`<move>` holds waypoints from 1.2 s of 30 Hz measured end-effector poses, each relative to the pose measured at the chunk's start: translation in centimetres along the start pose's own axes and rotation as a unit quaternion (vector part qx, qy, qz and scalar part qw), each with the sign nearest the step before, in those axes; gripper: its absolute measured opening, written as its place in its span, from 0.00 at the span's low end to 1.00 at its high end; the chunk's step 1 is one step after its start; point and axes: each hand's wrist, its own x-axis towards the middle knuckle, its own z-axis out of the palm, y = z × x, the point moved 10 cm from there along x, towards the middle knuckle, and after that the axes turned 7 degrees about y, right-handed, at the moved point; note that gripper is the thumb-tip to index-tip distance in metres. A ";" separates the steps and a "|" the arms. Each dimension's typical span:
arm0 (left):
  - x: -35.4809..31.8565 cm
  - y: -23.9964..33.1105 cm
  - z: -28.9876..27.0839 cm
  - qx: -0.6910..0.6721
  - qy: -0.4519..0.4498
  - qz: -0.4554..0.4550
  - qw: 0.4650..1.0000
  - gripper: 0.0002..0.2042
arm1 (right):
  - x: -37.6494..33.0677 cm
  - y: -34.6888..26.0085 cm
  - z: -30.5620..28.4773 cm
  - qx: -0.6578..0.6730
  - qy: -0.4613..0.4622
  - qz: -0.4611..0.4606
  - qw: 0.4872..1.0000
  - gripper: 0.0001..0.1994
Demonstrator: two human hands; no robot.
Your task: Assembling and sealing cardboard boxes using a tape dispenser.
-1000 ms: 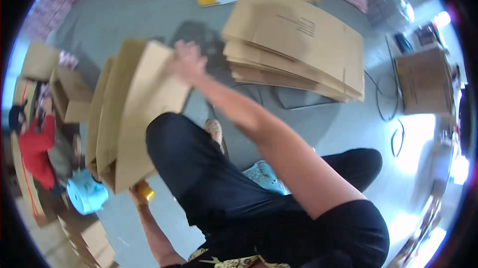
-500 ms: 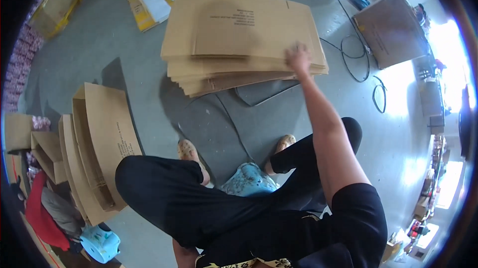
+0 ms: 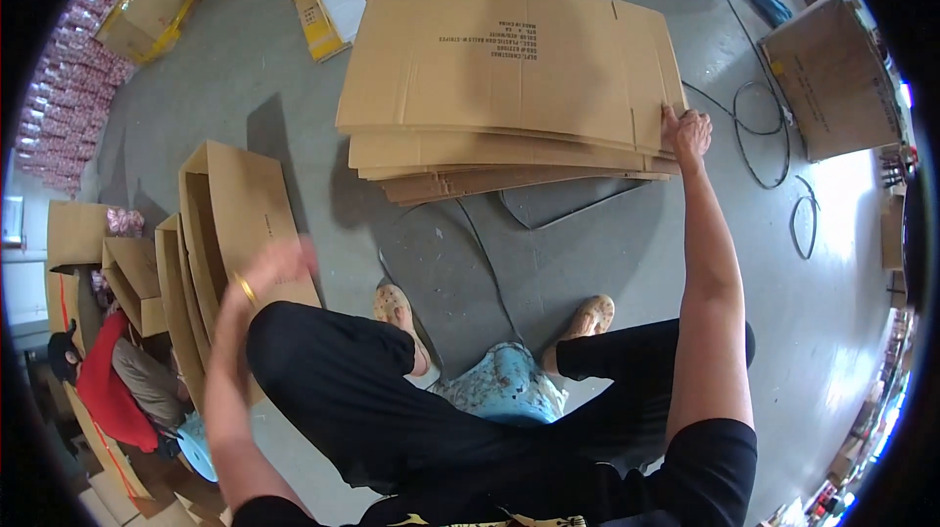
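Note:
A pile of flattened cardboard boxes (image 3: 421, 86) lies in front of my feet, its lower sheets fanned out unevenly on the near side. My right hand (image 3: 688, 132) is at the right end of the pile, with its fingers closed around the edge of the top flattened box. Over to the left, my left hand (image 3: 284, 264) is smeared by motion, so its fingers cannot be made out. It passes in front of opened cardboard boxes (image 3: 245, 184) standing in a row beside my left knee. A gold-coloured bracelet (image 3: 244, 288) circles the left wrist.
A blue stool (image 3: 504, 385) is between my legs. Black cable (image 3: 480, 263) runs across the floor and loops at the right near a large carton (image 3: 837, 76). Far left, a person in red (image 3: 113, 385) sits among boxes. White sheets (image 3: 338, 6) lie beyond the pile.
My right hand has moved from the top of the pile to its right edge and closed there. My left arm has come up into view on the left. The whole view has shifted slightly.

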 end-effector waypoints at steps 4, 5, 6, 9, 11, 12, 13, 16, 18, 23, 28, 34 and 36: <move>13.7 12.2 -7.2 0.101 0.252 0.128 0.954 0.29 | -0.8 0.0 -0.6 0.042 0.034 0.018 0.998 0.29; 15.9 13.6 -8.3 0.081 0.305 0.147 0.938 0.31 | -1.0 -1.1 -0.5 0.050 0.033 -0.003 0.998 0.27; 18.2 15.1 -7.5 0.083 0.300 0.155 0.938 0.31 | -1.3 -1.4 -0.5 0.053 0.041 0.006 0.998 0.27; 23.3 16.9 -1.4 -0.033 0.165 0.097 0.981 0.30 | -1.9 -2.0 0.1 0.113 -0.005 0.042 0.993 0.27; 23.6 18.4 1.3 0.123 0.282 0.081 0.948 0.30 | -0.2 2.0 3.8 0.212 -0.103 0.106 0.966 0.31; 23.2 17.3 1.6 0.124 0.287 0.080 0.947 0.30 | -0.5 1.2 4.0 0.216 -0.105 0.104 0.965 0.31; 21.9 16.9 1.5 0.198 0.341 0.152 0.906 0.28 | -1.0 0.4 2.2 0.169 -0.013 0.119 0.978 0.32; 18.0 16.9 6.1 0.371 0.397 0.229 0.808 0.24 | -2.5 1.2 -1.5 0.004 0.162 0.077 0.984 0.38; 15.5 16.3 8.7 0.410 0.375 0.224 0.800 0.24 | -3.0 3.1 -1.1 0.030 0.079 0.103 0.991 0.42; 10.9 15.1 10.0 0.480 0.413 0.168 0.755 0.22 | -4.1 4.0 -1.6 0.025 0.022 0.095 0.995 0.44; 13.4 14.2 10.2 0.323 0.281 0.129 0.894 0.21 | -1.5 9.3 0.7 0.014 -0.101 0.117 0.988 0.44; 15.2 11.8 7.4 -0.155 0.164 0.077 0.971 0.17 | -1.0 10.8 -0.8 0.056 -0.049 0.122 0.990 0.38; 12.9 14.6 8.7 -0.162 0.154 0.142 0.964 0.18 | -1.2 13.4 -1.2 0.097 -0.045 0.177 0.978 0.37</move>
